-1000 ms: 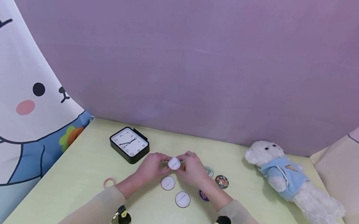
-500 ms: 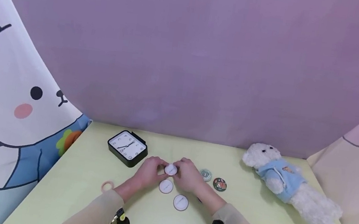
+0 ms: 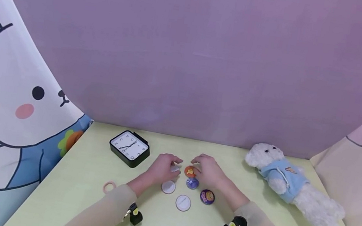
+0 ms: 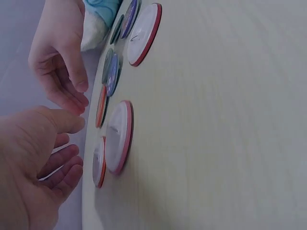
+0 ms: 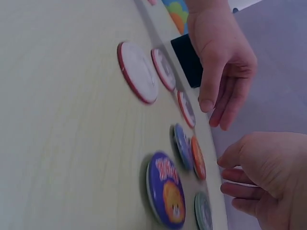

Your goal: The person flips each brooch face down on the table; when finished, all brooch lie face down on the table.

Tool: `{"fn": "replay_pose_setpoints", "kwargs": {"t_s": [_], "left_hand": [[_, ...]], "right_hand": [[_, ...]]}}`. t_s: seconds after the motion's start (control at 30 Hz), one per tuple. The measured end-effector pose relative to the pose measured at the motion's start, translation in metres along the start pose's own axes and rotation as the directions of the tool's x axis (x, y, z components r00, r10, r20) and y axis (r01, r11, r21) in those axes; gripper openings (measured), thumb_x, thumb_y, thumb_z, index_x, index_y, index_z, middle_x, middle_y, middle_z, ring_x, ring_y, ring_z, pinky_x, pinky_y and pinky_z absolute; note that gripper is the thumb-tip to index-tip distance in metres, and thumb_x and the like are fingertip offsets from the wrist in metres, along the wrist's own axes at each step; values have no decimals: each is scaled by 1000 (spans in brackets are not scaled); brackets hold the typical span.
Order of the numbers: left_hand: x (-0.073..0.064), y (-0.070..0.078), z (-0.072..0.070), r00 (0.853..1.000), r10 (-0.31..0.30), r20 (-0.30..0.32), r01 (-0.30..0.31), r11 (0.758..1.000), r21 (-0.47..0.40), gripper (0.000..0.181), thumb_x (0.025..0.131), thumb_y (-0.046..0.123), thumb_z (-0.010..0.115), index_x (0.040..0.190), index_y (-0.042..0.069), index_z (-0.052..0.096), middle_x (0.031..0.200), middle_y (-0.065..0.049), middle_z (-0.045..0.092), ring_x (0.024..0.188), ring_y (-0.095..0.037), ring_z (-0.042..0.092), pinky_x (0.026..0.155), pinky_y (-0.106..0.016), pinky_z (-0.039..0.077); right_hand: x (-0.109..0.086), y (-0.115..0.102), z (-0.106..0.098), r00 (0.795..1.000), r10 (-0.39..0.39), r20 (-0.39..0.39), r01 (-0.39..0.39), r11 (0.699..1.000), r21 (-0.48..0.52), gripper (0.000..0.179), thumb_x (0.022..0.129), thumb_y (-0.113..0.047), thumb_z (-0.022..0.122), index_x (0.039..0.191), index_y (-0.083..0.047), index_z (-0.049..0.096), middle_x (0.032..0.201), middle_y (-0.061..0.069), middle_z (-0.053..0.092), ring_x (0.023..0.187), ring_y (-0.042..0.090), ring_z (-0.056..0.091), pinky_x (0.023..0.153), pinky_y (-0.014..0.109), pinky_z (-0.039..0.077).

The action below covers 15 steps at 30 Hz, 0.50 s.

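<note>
My left hand (image 3: 161,170) hovers by a white-backed button badge (image 3: 174,169) that lies on the table, partly covered by the fingers in the head view. Its fingers are loosely bent and hold nothing. Across a small gap, my right hand (image 3: 210,173) is beside an orange badge (image 3: 190,171), fingers relaxed, nothing gripped. Below lie a blue badge (image 3: 192,183) and a purple badge (image 5: 166,191) with a bear picture. Two more white-backed badges, one (image 3: 168,187) and another (image 3: 183,203), lie nearer the front. A green badge (image 5: 203,211) shows in the right wrist view.
A black-framed clock (image 3: 129,148) lies face up at the back left. Left of the hands is a pink ring (image 3: 109,187). A white plush toy in a blue hoodie (image 3: 284,179) lies at the right. A purple cloth (image 3: 188,60) hangs behind the table (image 3: 94,135).
Both hands pinched a white-backed badge between them earlier. It now lies on the table near the left hand. The hands have drawn apart, uncovering the orange, blue and purple badges.
</note>
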State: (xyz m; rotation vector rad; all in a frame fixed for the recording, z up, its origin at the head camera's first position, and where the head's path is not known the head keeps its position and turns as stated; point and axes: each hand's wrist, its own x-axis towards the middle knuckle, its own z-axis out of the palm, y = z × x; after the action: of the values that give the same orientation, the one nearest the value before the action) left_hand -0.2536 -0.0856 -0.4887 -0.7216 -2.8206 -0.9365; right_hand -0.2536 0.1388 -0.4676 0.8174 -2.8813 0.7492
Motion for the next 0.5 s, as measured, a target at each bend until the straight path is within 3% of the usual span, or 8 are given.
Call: {"fn": "replay_pose_setpoints", "kwargs": {"t_s": [0.1,0.3,0.4,0.5], "left_hand": [[8,5,7,999,19,39,-20,1000,23,37,88,14,84,123,4,77,113,-12,79,94,-21,71,85,-34,61],[16,14,18,993,-10,116,-6,991,132,35,91,19,84,123,5,78,114,-7,81,103,-23,74,101,-41,58],[18,18,21,991,-16,131,-9,982,189,33,92,21,84,121,8,79,114,-4,82,109,-23,75,112,-43,51],[18,19,22,992,-10,126,-15,981,196,31,92,21,83,121,9,79,114,-4,82,109,-22,75,114,-43,50]], "right_hand": [[-6,7,-5,1000,-18,22,18,1000,-25,25,92,-3,77,117,2,76,114,16,77,111,34,73,104,51,59],[-10,15,-3,994,-69,87,72,997,-23,31,87,0,79,117,2,75,110,15,78,104,32,73,99,52,60],[-9,16,1,993,-86,86,89,996,-29,30,87,-1,81,116,1,75,110,14,79,104,33,73,99,51,60],[-9,17,6,995,-87,51,89,995,-40,27,87,-2,82,113,0,76,107,13,79,102,31,74,98,49,61]]}}
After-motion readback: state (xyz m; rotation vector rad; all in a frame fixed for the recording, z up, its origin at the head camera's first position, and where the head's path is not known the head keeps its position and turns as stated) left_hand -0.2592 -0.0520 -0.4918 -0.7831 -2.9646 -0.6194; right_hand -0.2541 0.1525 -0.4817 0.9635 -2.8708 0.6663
